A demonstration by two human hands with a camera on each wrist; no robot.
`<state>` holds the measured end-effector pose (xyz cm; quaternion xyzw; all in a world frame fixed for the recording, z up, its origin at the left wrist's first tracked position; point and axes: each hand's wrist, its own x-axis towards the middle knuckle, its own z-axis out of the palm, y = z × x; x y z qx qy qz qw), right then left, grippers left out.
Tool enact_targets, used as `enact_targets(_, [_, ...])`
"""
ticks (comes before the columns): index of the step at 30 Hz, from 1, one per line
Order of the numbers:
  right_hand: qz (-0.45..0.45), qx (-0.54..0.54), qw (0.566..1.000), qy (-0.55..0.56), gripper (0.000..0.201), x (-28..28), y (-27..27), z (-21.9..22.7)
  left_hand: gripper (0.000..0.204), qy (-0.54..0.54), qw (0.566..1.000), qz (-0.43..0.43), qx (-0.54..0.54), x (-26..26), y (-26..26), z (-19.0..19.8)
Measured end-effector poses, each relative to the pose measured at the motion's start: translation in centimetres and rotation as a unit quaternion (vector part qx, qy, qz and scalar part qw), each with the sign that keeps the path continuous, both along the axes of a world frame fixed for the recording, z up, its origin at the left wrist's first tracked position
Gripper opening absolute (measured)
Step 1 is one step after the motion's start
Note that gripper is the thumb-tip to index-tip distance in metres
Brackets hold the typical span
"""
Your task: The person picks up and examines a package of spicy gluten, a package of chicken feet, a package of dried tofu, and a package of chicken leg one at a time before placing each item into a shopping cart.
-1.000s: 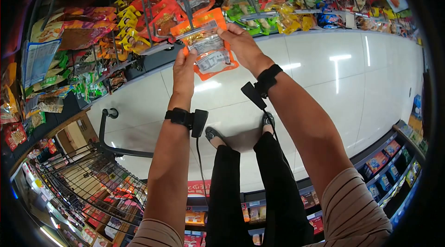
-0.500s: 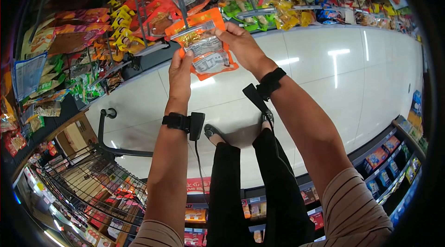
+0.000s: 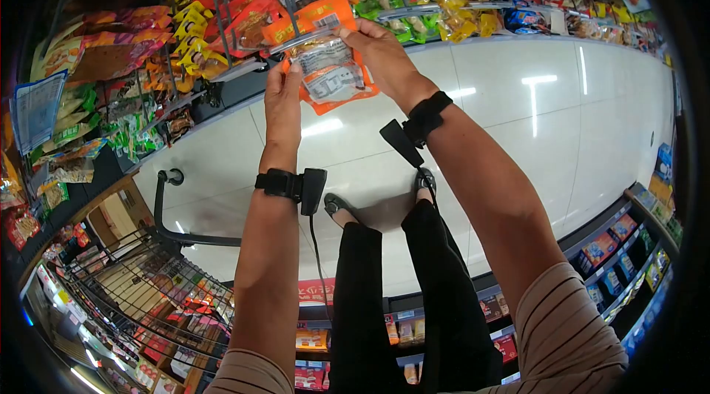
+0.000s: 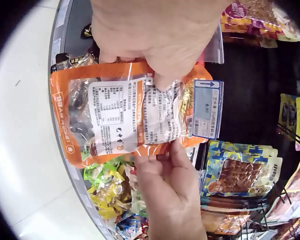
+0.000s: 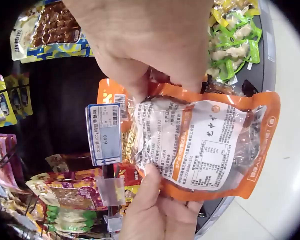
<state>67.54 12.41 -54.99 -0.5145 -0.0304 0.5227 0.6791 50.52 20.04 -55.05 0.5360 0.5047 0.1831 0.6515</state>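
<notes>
Both hands hold an orange-edged snack packet (image 3: pixel 336 83) in front of the hanging display. Its printed back label and clear window face the person. My left hand (image 3: pixel 282 109) pinches one side edge, thumb over the label and fingers behind. On the opposite edge, my right hand (image 3: pixel 388 61) pinches with its thumb in front. A blue-framed price tag (image 5: pixel 106 134) on the display hook overlaps the packet's top end in both wrist views. The top edge lies around the hook's end in the head view. Fingers behind the packet are partly hidden.
Display hooks carry red packets (image 3: pixel 248 13), yellow packets (image 3: pixel 194 39) and green packets (image 3: pixel 370 9). A wire shopping cart (image 3: pixel 148 283) stands at the lower left. Pale tiled floor (image 3: pixel 503 120) lies below, and a low shelf of boxed goods (image 3: pixel 614 261) runs along the right.
The packet and both hands have shifted slightly up and left in the head view. The packet's top now sits higher by the hook, and both hands keep their hold.
</notes>
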Motion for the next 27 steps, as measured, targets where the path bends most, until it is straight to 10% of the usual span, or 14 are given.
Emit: enact_targets(27, [-0.031,-0.09,0.983,-0.154,0.025,2.3,6.7,-3.4,0.05,0.1,0.986,0.037,-0.128,-14.2,-13.6,-0.3])
